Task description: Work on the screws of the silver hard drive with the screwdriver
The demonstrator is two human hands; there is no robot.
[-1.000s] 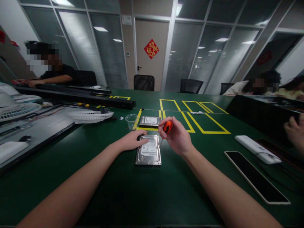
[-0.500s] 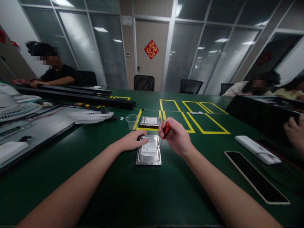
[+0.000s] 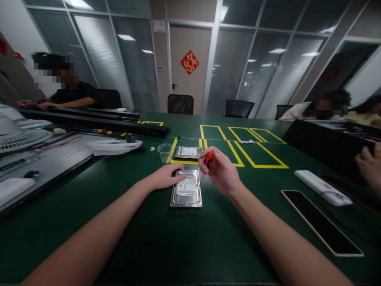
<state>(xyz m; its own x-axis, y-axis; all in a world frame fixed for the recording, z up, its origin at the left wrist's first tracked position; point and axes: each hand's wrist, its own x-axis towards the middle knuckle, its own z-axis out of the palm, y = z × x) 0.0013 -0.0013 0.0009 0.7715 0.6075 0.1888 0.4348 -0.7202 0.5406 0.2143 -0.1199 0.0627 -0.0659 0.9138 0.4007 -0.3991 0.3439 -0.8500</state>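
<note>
Metal, likely rigid, the near hard drive (image 3: 187, 192) is best edge-held, its far end clasped by the left hand (image 3: 164, 176), the screwdriver (image 3: 209, 159) by the right hand (image 3: 223, 171).

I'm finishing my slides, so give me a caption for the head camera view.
Left hand rests on a hard drive; right hand holds an orange screwdriver at its edge.

hard drive (image 3: 189, 195): silver metal casing, white printed label, flat and label up on the green worktop (image 3: 184, 246), short edge toward the wearer | screwdriver (image 3: 209, 160): orange-and-black handle in the right hand (image 3: 222, 173), thin shaft slanting down and left to the drive's right edge, tip contact unclear
</note>
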